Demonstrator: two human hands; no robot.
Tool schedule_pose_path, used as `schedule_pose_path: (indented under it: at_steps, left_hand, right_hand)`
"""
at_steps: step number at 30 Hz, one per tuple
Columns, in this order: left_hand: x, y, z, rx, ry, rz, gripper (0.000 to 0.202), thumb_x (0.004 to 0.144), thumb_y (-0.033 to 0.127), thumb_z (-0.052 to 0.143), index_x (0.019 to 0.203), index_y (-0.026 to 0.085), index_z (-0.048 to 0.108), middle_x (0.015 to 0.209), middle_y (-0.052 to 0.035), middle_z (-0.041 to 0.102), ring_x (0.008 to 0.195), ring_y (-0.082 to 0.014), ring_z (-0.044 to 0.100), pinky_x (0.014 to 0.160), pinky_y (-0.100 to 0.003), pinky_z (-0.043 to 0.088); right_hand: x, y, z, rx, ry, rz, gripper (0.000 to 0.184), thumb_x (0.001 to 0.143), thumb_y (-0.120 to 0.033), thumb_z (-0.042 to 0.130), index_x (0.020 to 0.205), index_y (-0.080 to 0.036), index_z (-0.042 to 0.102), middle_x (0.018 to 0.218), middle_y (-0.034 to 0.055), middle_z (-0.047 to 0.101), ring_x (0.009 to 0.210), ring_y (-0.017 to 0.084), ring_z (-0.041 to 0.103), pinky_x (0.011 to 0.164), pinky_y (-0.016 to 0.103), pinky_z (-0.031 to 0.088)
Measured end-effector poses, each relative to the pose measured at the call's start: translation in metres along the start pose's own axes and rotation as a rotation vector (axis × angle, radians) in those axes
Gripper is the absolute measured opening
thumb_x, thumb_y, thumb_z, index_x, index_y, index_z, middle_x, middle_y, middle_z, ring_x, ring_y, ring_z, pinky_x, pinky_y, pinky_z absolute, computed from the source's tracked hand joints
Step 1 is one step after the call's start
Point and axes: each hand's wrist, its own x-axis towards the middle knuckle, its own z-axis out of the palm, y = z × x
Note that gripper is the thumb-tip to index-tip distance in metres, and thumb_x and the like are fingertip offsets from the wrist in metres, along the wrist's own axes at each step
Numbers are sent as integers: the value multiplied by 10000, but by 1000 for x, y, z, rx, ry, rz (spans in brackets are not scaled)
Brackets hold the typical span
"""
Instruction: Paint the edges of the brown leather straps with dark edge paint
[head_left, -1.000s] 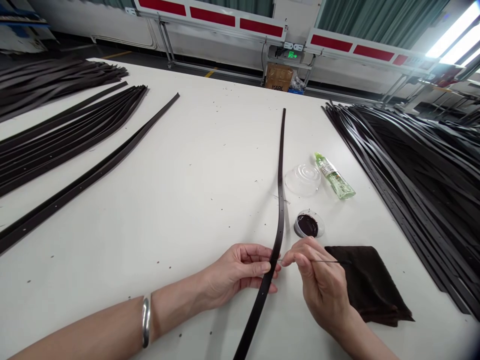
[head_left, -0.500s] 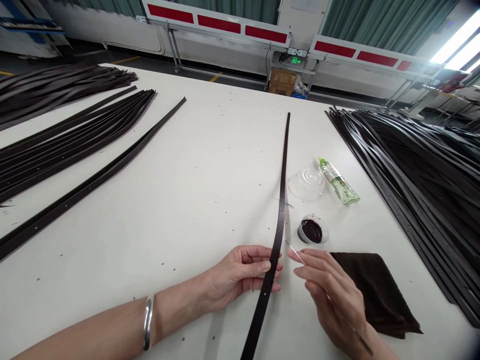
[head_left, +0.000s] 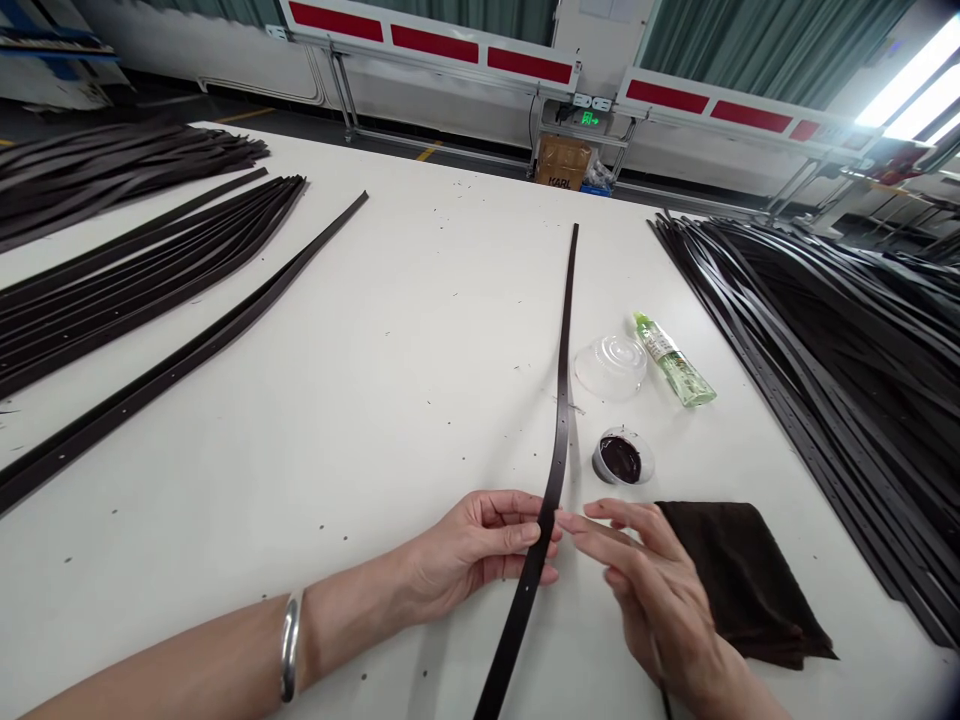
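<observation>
My left hand [head_left: 487,545], thumb on top and fingers behind, is closed on a long dark brown leather strap [head_left: 562,400] with small holes along it. The strap rises away from me, slightly bent, and its near end leaves the bottom of the view. My right hand [head_left: 660,590] is just right of the strap, a fingertip at or almost touching its edge. A thin tool [head_left: 660,660] with a slim shaft is tucked in that hand; its tip is hidden. Beyond this hand stands a small clear cup [head_left: 646,462] of dark paste, and a folded brown cloth [head_left: 739,560] lies beside it.
A clear lid or cup [head_left: 611,366] and a green tube [head_left: 673,358] lie right of the strap. Piled straps [head_left: 817,340] cover the right side. More straps [head_left: 150,255] lie at left, with a single strap [head_left: 225,330] nearer. Small dark scraps dot the white table [head_left: 337,400].
My right hand has turned and moved slightly left, bringing a fingertip to the strap's edge. The tool's thin pale tip, seen before, is now out of sight. My left hand keeps its hold.
</observation>
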Motion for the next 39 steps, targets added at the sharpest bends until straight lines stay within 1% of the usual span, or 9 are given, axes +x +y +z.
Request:
schedule_pose_path:
  at_steps: [5,7,10,12,16,20,24,31,39]
  left_hand:
    - [-1,1,0,17,35,-1,198,809,164,744,1004,142,721,953,-72,705,853,-155,662,853,-366,589]
    - [-1,1,0,18,33,3,204,800,166,753,1000,141,723,947,-74,705,856,-157,659,844,-360,590]
    - [-1,1,1,18,33,8,217,785,181,769,994,142,725,943,-76,706,864,-163,654,846,-365,586]
    - [-1,1,1,21,35,16,227,777,195,780,991,139,729,938,-76,703,855,-159,648,848,-362,580]
    - [-2,3,2,12,42,20,249,761,201,795,994,138,732,926,-67,694,846,-152,639,844,-349,570]
    - [-5,5,2,9,-7,35,237,788,191,770,1016,144,729,915,-58,678,856,-143,630,850,-325,547]
    - [-6,5,1,12,-82,55,239,795,218,765,1020,147,731,870,-50,671,812,-133,617,809,-299,529]
    - [-6,3,-3,8,-104,66,189,812,228,747,973,128,735,870,-60,679,778,-131,623,785,-282,519]
    - [-9,6,-2,23,-143,-23,242,773,203,782,1002,134,741,887,-64,705,777,-137,652,788,-297,541]
  right_hand:
    - [-35,6,-32,-235,331,420,247,1001,-261,411,1162,-225,595,1127,94,674,1090,275,594,845,420,479]
    - [-62,17,-42,-479,235,533,313,988,-402,459,1176,-203,611,1118,113,671,1063,312,598,816,438,462]
    - [-93,31,-46,-625,59,467,448,974,-558,405,1103,-198,638,1023,107,694,949,323,630,749,448,445]
    - [-96,31,-42,-650,117,479,415,963,-556,440,999,-198,647,923,102,696,903,327,623,743,455,436]
    - [-60,6,-21,-391,337,543,180,919,-388,616,940,-210,640,875,71,672,834,252,623,747,377,472]
    - [-9,-25,8,144,272,626,157,965,-311,546,1064,-228,635,979,50,683,851,186,656,699,277,528]
    - [23,-32,28,485,247,784,166,932,-365,607,960,-205,641,937,54,691,855,194,657,720,292,548]
    - [40,-23,28,726,260,924,259,810,-414,743,837,-184,627,803,22,660,747,167,636,674,273,536]
    - [60,-8,16,653,362,894,271,779,-415,766,848,-183,645,845,36,676,797,184,638,686,287,532]
